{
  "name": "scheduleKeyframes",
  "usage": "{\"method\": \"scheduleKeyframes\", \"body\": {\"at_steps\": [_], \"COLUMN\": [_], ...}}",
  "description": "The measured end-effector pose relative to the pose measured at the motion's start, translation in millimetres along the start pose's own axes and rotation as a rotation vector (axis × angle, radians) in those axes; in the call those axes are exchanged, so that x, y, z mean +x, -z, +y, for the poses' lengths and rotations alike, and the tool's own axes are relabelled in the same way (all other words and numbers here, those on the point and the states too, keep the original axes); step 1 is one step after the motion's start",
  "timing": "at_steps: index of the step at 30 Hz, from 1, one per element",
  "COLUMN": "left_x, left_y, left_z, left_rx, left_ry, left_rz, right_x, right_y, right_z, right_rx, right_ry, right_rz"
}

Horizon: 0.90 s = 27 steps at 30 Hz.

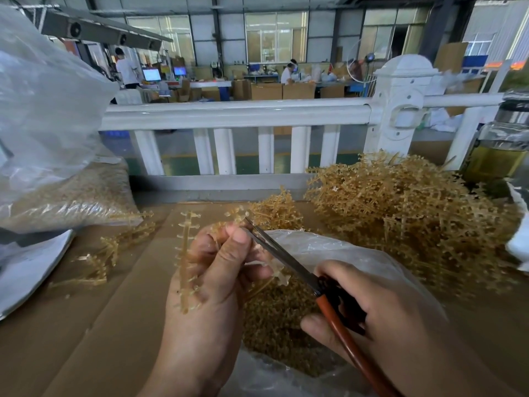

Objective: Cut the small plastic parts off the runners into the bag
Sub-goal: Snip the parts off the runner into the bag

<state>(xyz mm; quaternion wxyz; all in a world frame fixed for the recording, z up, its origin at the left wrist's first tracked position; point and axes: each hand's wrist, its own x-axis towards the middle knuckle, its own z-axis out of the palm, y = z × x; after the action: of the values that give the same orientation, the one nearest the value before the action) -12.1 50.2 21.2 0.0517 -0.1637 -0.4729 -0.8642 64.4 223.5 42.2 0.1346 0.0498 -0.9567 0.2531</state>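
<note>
A person's left hand (211,270) grips a bunch of tan runners (187,253) over an open clear bag (343,253) of cut parts (274,319). The right hand (369,308), fingers curled round red-handled scissors (286,259), holds the blades against the bunch. A heap of uncut runners (406,202) lies beyond, to the right.

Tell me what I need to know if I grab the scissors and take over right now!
Left hand pinches a bunch of runners at the bag's left edge.
Right hand grips the scissors, blades at the bunch's upper end.
Done: many cut parts lie in the bag.
Left: this bunch, plus the big pile of runners to the right.
</note>
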Motion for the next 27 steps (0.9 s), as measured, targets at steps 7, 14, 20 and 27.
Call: {"method": "scheduleKeyframes", "body": {"at_steps": [7, 14, 20, 27], "left_x": [0.0, -0.9, -1.6, -0.2], "left_y": [0.0, -2.8, -2.7, -4.8], "left_z": [-1.3, -1.7, -1.5, -2.3], "left_rx": [0.068, 0.064, 0.057, 0.057], "left_ry": [-0.020, -0.022, -0.008, -0.012], "left_rz": [0.000, 0.040, 0.035, 0.062], "right_x": [-0.5, -1.1, -0.8, -1.7], "right_y": [1.8, 3.2, 3.9, 3.8], "right_z": [1.2, -2.0, -2.9, -2.5], "right_rx": [-0.031, -0.040, -0.051, -0.047], "right_ry": [0.006, 0.032, 0.035, 0.058], "right_rz": [0.028, 0.007, 0.001, 0.018]}}
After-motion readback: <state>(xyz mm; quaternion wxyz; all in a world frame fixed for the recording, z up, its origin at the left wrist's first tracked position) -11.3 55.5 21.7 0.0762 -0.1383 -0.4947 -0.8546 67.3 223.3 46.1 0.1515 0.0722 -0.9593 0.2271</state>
